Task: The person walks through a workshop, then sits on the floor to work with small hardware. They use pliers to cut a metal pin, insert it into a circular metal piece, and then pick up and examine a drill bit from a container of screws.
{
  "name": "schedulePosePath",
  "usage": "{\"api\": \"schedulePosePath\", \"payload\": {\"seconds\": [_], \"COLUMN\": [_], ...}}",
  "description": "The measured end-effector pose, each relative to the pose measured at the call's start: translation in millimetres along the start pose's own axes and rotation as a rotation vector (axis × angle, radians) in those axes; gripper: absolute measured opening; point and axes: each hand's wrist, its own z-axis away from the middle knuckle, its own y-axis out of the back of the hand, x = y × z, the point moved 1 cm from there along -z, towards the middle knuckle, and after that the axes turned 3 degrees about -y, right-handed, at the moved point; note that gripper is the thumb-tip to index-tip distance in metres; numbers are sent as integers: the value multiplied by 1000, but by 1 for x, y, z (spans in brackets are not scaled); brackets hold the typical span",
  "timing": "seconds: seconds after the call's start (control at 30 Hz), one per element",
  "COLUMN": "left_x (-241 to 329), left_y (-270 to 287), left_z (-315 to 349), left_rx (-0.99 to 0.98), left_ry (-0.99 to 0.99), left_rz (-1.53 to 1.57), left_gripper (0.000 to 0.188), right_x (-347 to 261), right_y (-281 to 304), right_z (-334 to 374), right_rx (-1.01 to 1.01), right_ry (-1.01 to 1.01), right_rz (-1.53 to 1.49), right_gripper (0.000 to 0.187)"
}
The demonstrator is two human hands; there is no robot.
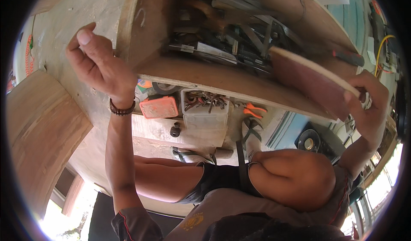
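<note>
My right hand [370, 104] grips the end of a flat wooden board [306, 78], brownish-red on its face with a pale edge. The board is tilted across the right side of an open wooden box [239, 86]. Blurred metal pieces and tools [231, 39] fill the inside of the box. My left hand [100, 63] is raised beside the box's left corner, its fingers curled in and the thumb laid over them. Whatever it may hold is hidden.
Below the box are a red-lidded case [159, 107], a clear container [205, 108] of small metal parts, orange-handled pliers [254, 109] and a black round speaker-like object [308, 140]. A red-and-black handled tool [349, 57] lies at the right. Wooden panels [43, 134] stand at the left.
</note>
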Motion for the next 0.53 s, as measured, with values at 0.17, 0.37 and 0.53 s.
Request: {"api": "schedulePosePath", "payload": {"seconds": [0.17, 0.37, 0.53], "left_x": [-5, -15, -9], "left_y": [8, 7, 10], "left_z": [-2, -4, -3], "left_rx": [28, 71, 37], "left_ry": [-13, -75, -14], "left_rz": [-43, -64, -115], "left_gripper": [33, 34, 28], "right_x": [23, 48, 57], "right_y": [17, 22, 19], "right_z": [18, 36, 31], "right_rx": [87, 79, 8], "right_ry": [-85, -198, -283], "right_rz": [137, 223, 198], "right_gripper": [8, 11, 19]}}
